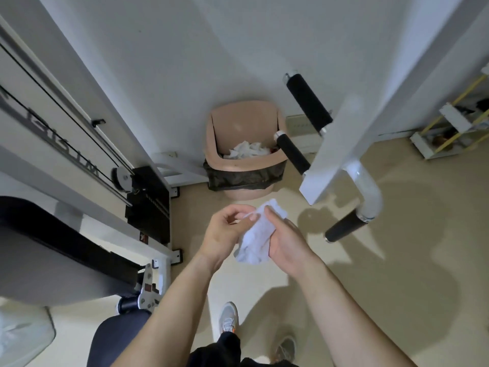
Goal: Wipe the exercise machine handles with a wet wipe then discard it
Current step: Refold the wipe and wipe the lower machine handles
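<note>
— Where was the wet wipe (255,238) at that moment?

— Between both hands, held in the air above the beige floor (383,274), near the front of the waste bin (219,128). It was white and crumpled, hanging down between the palms.

— How did each hand hold it?

— The left hand (225,231) had its fingers curled and pinched the wipe's upper edge between thumb and fingertips. The right hand (288,239) gripped the bulk of it, thumb pressed on top and the wipe lying against the palm.

— And the bin?

— A pinkish plastic one standing against the white wall, with a black bag (243,177) folded over its rim. Crumpled white tissues (248,149) lay inside.

— Where were the handles?

— To the right, on a white machine arm (336,147). Three black foam grips showed: an upper grip (308,102) and a middle grip (292,152) that reached in front of the bin's right rim, and a lower grip (344,229) on a curved tube, just right of the right hand. Neither hand touched any of them.

— Anything on the left?

— A black weight stack (149,205) with cables, and a dark padded seat (53,247).
</note>
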Demonstrator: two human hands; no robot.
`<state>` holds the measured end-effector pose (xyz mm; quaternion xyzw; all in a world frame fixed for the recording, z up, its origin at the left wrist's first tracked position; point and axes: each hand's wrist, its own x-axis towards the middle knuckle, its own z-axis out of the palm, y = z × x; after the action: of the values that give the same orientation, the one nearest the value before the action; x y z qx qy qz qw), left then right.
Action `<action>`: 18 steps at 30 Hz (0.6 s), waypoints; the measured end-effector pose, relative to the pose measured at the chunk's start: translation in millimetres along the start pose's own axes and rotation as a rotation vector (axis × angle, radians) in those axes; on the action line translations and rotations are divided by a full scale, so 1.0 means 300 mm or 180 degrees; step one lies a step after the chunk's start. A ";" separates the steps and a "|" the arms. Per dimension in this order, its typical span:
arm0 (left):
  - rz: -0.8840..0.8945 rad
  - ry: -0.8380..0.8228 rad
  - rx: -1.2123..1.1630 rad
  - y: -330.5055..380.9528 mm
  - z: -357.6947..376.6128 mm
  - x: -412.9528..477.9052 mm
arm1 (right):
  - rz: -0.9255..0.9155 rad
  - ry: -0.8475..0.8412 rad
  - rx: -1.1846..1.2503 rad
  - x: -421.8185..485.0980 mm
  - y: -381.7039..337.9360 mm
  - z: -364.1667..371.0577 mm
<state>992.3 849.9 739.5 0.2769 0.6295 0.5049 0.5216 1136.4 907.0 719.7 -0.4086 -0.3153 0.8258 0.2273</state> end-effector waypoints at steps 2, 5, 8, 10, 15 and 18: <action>-0.0186 0.0025 -0.0358 0.015 -0.059 0.037 | -0.0047 0.0090 -0.0055 0.036 -0.022 0.045; -0.0193 0.0016 -0.0540 0.035 -0.131 0.086 | -0.0035 0.0383 -0.0080 0.086 -0.041 0.091; -0.0097 -0.0012 -0.0709 0.074 -0.181 0.125 | -0.0182 0.0690 -0.0061 0.124 -0.047 0.119; -0.0028 -0.0144 -0.0737 0.103 -0.201 0.146 | -0.0349 0.0985 -0.0086 0.136 -0.051 0.133; -0.0111 -0.0341 -0.0646 0.158 -0.206 0.207 | -0.0717 0.1044 -0.0029 0.168 -0.097 0.132; -0.0110 -0.0253 -0.0601 0.189 -0.193 0.244 | -0.0917 0.0869 -0.0234 0.178 -0.144 0.129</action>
<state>905.8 913.0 761.2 0.2354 0.5627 0.5415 0.5786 1079.8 958.0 739.9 -0.4755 -0.3667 0.7096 0.3686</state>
